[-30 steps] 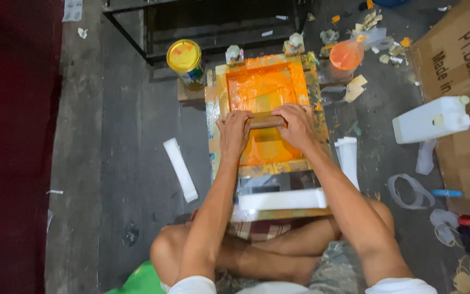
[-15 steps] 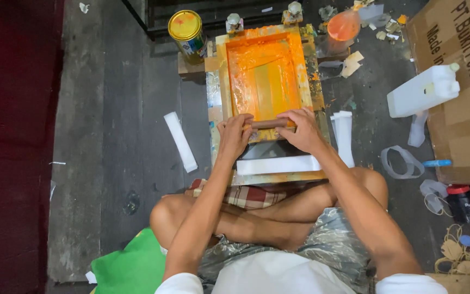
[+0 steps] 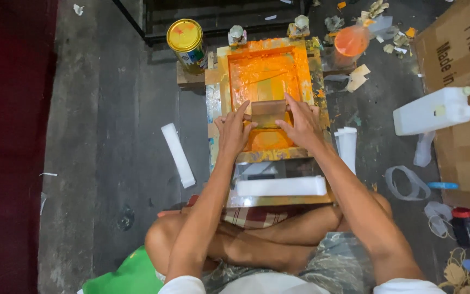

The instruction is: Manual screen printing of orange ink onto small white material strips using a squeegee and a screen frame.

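Squeegee (image 3: 268,112) now mid-frame on orange screen (image 3: 265,81), pushed up from lower edge; left hand (image 3: 235,130), right hand (image 3: 300,126) both clenched on it

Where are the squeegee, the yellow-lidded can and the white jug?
squeegee (image 3: 268,107): head view, on its wooden handle between the hands.
yellow-lidded can (image 3: 184,35): head view, on the lid's middle.
white jug (image 3: 430,111): head view, on its broad side.
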